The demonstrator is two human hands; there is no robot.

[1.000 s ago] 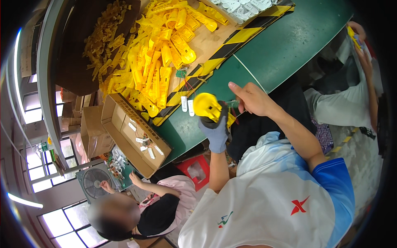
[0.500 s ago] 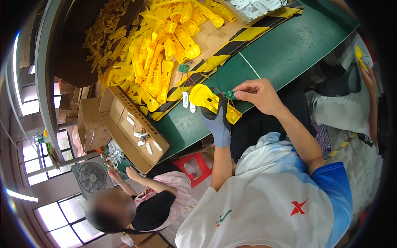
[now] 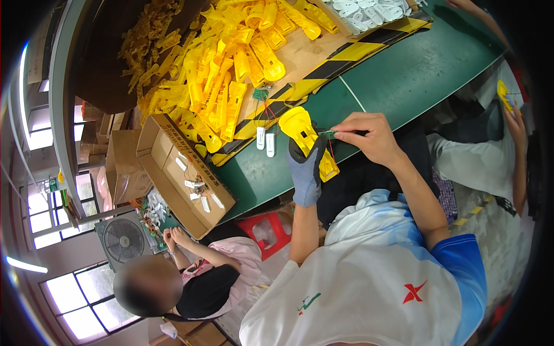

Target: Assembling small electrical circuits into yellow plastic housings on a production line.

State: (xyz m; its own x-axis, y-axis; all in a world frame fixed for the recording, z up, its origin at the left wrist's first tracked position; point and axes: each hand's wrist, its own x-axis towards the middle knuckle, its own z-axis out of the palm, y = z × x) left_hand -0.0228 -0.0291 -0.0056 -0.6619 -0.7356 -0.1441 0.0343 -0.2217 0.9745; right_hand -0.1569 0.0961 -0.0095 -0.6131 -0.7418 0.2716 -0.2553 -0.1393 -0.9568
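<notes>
- Yellow plastic housing [image 3: 295, 122]: raised at the near edge of the green table [image 3: 415, 66], tilted; wide rounded end up and away, narrow end down toward the lap.
- Left hand [image 3: 306, 167]: in a grey glove with dark finger parts; fingers curled and closed around the middle of the housing.
- Right hand [image 3: 372, 138]: bare; thumb and fingertips pinched on a small green circuit board [image 3: 327, 135], right beside the housing; contact between board and housing impossible to tell.
- Thin red wire [image 3: 333, 151]: just below the board; exact run and ends unclear.
- Likely trouble, by judgement: a wire strained or torn loose by a sharp pull of the right hand; a wire trapped between board and housing through poor sight past the glove; the board dropped lapward from so narrow a pinch.
- Farther up, at the striped tape [image 3: 352, 49]: second circuit board [image 3: 260, 94], red wires down to two white tabs [image 3: 270, 145]; possible snag from a low sweep of the left forearm.
- Beyond: heap of yellow parts [image 3: 231, 69]; tray of white parts [image 3: 369, 12]; leftward, open cardboard box [image 3: 161, 141] with wired white pieces inside.
- Outermost: co-worker's hands [image 3: 176, 237] at left, close together; red stool [image 3: 281, 232] nearby.
</notes>
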